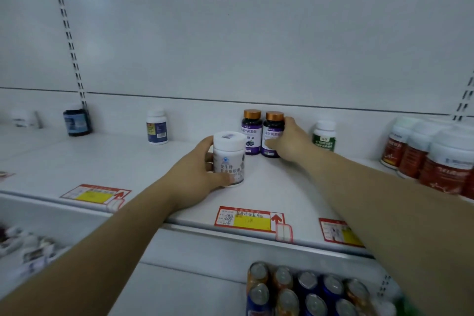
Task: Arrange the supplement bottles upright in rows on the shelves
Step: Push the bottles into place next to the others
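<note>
Two gold-capped purple bottles (pixel 251 133) | right hand (pixel 291 142) fingers grip one | left hand (pixel 193 177) fingers grip one white cylindrical bottle (pixel 228 159)

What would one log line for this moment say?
left hand: grips white bottle on shelf | right hand: grips purple bottle beside twin bottle | all upright

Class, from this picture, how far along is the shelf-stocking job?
Done: red-labelled bottles stand rowed at right. In hand: left hand grips a white bottle, right hand a gold-capped purple bottle beside its twin. Left: the blue-labelled bottle, dark bottle and green-labelled bottle stand alone.
</note>
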The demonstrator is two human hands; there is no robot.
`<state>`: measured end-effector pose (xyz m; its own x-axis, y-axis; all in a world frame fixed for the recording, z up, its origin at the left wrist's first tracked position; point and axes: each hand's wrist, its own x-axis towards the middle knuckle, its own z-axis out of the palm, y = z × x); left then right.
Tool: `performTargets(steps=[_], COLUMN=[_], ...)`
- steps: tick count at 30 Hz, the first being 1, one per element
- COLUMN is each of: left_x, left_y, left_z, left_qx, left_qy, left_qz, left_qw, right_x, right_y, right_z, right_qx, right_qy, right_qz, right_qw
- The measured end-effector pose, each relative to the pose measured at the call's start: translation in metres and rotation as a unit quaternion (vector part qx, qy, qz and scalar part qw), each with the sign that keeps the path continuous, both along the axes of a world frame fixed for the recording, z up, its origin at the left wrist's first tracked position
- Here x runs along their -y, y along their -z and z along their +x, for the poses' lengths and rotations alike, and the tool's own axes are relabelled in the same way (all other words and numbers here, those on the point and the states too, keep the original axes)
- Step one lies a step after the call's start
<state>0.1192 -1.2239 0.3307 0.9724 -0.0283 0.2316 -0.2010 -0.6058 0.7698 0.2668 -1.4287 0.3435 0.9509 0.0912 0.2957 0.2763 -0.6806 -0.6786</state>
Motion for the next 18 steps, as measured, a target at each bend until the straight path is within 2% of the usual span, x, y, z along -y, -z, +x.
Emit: performTargets(steps=[6, 11, 18], left_x=[0.0, 0.0, 0.017], left_y=[0.0, -0.001, -0.015], left_z=[0.004, 0.004, 0.002], left_qx=[0.001, 0.005, 0.041], left_qy=[0.004, 0.024, 0.052], left_qz=[0.0, -0.012, -0.063], left_qw=[1.0, 1.0, 0.996], right_x=[-0.005, 0.006, 0.043], right_y=[-0.007, -0.017, -0.026], right_z=[-0.009, -0.033, -0.095], right_qx=[-0.02, -0.025, 0.038], right_qy=[0.012, 0.052, 0.074], right_qz=[-0.018, -0.09, -0.201], right_qw=[1.0, 0.994, 0.976])
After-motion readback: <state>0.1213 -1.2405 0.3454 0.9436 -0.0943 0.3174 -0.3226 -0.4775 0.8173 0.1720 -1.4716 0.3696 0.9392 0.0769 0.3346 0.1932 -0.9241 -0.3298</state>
